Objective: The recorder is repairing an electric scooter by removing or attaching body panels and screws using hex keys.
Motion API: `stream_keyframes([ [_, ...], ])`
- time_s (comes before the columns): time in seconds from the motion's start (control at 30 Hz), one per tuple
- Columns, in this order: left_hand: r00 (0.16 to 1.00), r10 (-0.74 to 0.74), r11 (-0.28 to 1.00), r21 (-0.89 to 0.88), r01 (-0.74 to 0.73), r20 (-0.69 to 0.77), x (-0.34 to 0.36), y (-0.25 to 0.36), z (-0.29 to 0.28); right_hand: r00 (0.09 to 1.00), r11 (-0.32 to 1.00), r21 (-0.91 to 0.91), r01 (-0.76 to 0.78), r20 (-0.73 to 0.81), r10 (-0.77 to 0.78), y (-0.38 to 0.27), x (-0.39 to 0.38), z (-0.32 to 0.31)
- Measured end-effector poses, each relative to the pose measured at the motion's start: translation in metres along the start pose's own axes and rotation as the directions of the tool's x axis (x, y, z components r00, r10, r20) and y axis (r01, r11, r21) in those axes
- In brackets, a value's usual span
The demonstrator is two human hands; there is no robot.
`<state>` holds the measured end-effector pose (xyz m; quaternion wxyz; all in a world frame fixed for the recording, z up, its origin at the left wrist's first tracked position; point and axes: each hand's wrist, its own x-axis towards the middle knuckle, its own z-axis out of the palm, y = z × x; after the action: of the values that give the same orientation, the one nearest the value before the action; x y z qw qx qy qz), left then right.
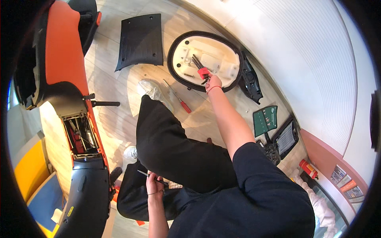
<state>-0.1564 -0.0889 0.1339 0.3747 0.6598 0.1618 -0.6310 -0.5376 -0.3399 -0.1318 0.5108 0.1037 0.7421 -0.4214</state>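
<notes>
My right hand (213, 82) reaches far forward and is closed on a set of black hex keys (197, 62) with a red holder. The set is over the oval cream shell (224, 79) with a black rim; whether they touch, I cannot tell. Small loose metal parts lie in the shell. My left hand (154, 184), low beside my bent leg, is closed around a slim tool (142, 173) with a thin metal shaft and a dark end. A screwdriver (183, 105) with a red handle lies on the floor near my shoe.
A red and black scooter (65, 51) with an open compartment (81, 135) stands at left. A black panel (141, 41) lies on the floor. Toward the right wall are a black trim piece (250, 81), a green tool pouch (265, 121), black parts (285, 137) and a fire extinguisher (308, 168).
</notes>
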Motion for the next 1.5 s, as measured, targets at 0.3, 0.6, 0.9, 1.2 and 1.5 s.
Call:
stream_keyframes([
  [0.3, 0.983, 0.157, 0.985, -0.09, -0.149, 0.092, -0.025, 0.019, 0.045, 0.996, 0.761, 0.648, -0.026, 0.079, -0.033, -0.069, -0.082, -0.047],
  [0.6, 0.927, 0.353, 0.901, -0.313, -0.301, 0.125, -0.075, 0.054, 0.069, 0.902, 0.889, 0.178, 0.423, 0.016, -0.432, -0.102, -0.114, -0.077],
  [0.9, 0.885, 0.362, 0.922, -0.253, -0.293, 0.293, -0.131, 0.048, 0.096, 0.614, 0.8, -0.022, 0.6, 0.654, -0.442, -0.136, -0.359, -0.094],
  [1.2, 0.798, 0.42, 0.863, -0.462, -0.204, 0.432, -0.213, 0.043, 0.113, -0.355, 0.15, 0.47, 0.87, 0.807, -0.472, -0.09, -0.522, -0.094],
  [1.5, 0.715, 0.551, 0.799, -0.522, -0.3, 0.431, -0.237, 0.036, 0.082, -0.476, 0.067, 0.548, 0.834, 0.775, -0.415, -0.077, -0.54, -0.093],
])
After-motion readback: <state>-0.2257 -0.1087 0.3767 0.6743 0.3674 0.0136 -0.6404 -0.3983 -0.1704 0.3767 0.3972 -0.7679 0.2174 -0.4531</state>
